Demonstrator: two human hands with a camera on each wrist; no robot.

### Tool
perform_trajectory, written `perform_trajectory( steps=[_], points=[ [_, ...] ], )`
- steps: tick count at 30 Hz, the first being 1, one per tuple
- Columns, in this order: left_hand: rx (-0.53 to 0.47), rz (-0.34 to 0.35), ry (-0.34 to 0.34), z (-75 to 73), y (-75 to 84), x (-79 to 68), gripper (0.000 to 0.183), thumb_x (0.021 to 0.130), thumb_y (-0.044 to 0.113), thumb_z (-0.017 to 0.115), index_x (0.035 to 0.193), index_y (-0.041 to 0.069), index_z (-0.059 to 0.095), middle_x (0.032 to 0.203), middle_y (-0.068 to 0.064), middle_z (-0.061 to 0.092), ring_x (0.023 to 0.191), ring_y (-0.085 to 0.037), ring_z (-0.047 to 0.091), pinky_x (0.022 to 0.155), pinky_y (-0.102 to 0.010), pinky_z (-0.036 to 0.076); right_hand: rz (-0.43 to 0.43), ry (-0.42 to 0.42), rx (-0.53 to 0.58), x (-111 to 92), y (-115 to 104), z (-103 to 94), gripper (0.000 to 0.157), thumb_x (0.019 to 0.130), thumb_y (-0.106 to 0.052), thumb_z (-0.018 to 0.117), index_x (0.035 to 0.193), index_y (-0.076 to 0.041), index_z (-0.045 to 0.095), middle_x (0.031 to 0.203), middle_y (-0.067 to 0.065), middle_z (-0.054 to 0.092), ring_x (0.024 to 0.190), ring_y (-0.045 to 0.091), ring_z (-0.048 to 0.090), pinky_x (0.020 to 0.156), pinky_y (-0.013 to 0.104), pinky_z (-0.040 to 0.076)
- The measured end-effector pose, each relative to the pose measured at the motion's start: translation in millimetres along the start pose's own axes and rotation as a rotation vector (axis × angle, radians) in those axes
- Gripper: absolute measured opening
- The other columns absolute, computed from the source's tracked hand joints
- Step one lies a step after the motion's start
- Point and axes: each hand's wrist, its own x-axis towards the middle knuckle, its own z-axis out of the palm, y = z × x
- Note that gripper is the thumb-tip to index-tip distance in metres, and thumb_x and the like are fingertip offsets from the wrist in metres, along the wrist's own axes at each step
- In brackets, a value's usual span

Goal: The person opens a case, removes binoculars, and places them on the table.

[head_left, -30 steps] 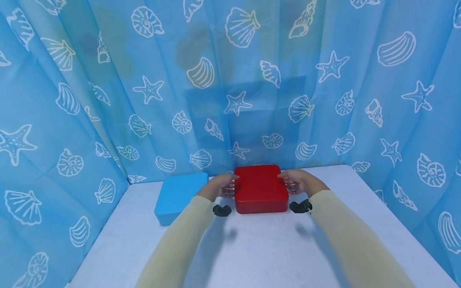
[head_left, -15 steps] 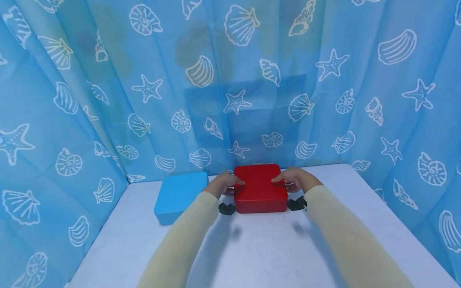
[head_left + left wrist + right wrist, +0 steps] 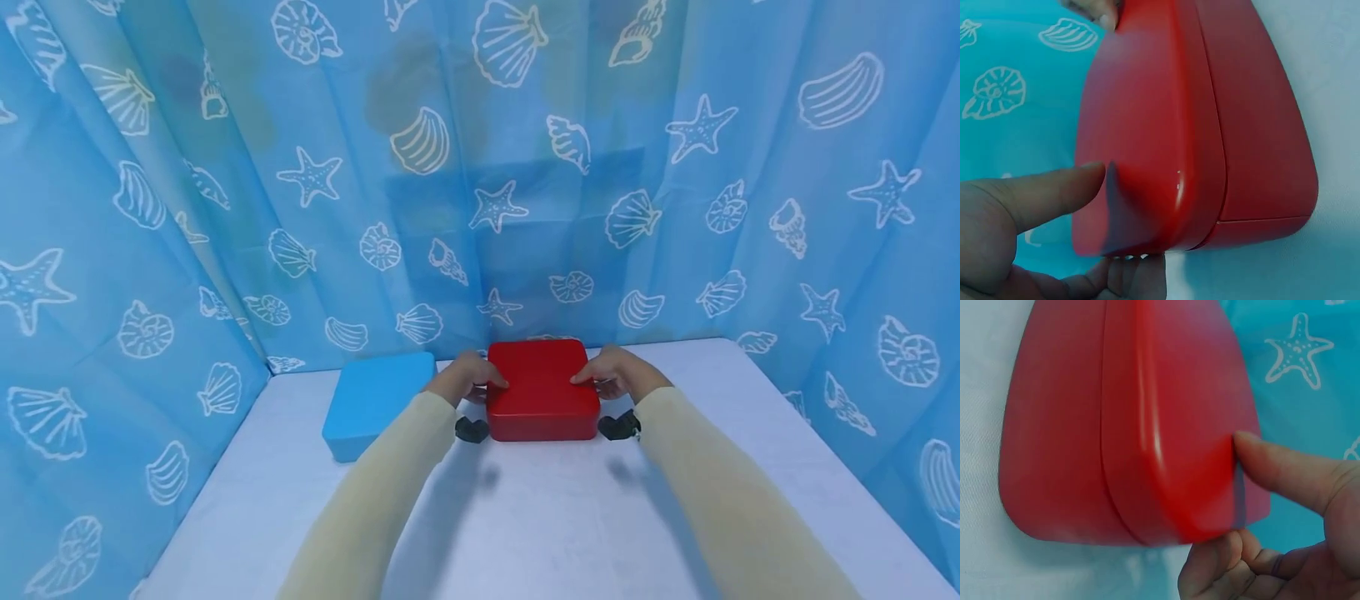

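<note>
A red box (image 3: 542, 379) with rounded corners rests on the white-covered table, its back close to the curtain. A seam below the lid (image 3: 1141, 106) shows in both wrist views. My left hand (image 3: 474, 379) grips the left side, thumb on top of the lid and fingers curled against the side wall. On the opposite side my right hand (image 3: 617, 372) holds the box the same way, its thumb (image 3: 1285, 469) lying on the lid. The lid sits flush on the box. What is inside cannot be seen.
A light blue box (image 3: 378, 400) stands left of the red one, partly behind my left forearm. Blue curtains (image 3: 570, 208) with white shell and starfish prints border the table (image 3: 540, 525) at the back and both sides. Dark wrist devices (image 3: 619, 426) hang under both wrists.
Both hands have moved inward against the red box, and their thumbs have slid from its side edges onto the lid top. The box has stayed in place.
</note>
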Motion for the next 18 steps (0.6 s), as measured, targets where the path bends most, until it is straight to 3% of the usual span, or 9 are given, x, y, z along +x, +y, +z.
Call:
perform_trajectory(
  steps=[4, 12, 18],
  points=[
    [0.034, 0.018, -0.002, 3.4, 0.7, -1.3, 0.068, 0.066, 0.009, 0.089, 0.123, 0.004, 0.05, 0.11, -0.012, 0.061, 0.099, -0.035, 0.059, 0.078, -0.045, 0.056, -0.01, 0.025, -0.04, 0.9, -2.3, 0.7, 0.077, 0.072, -0.014, 0.086, 0.129, 0.002, 0.037, 0.12, 0.02, 0.053, 0.094, 0.031, 0.058, 0.073, 0.035, 0.057],
    [0.054, -0.013, 0.009, 6.2, -0.4, -0.4, 0.075, 0.063, 0.009, 0.09, 0.125, 0.005, 0.048, 0.112, -0.013, 0.058, 0.1, -0.036, 0.058, 0.08, -0.046, 0.056, -0.028, 0.021, -0.067, -1.0, 0.7, 1.7, 0.079, 0.072, -0.014, 0.086, 0.129, 0.004, 0.035, 0.117, 0.021, 0.051, 0.093, 0.03, 0.056, 0.081, 0.038, 0.055],
    [0.096, -0.026, 0.009, 5.1, 6.1, 0.5, 0.071, 0.064, 0.007, 0.09, 0.122, 0.003, 0.049, 0.11, -0.013, 0.059, 0.1, -0.036, 0.058, 0.08, -0.045, 0.056, -0.058, 0.04, -0.073, 0.2, 1.7, 0.0, 0.08, 0.072, -0.015, 0.086, 0.13, 0.004, 0.034, 0.118, 0.021, 0.05, 0.096, 0.031, 0.056, 0.079, 0.037, 0.056]
  ],
)
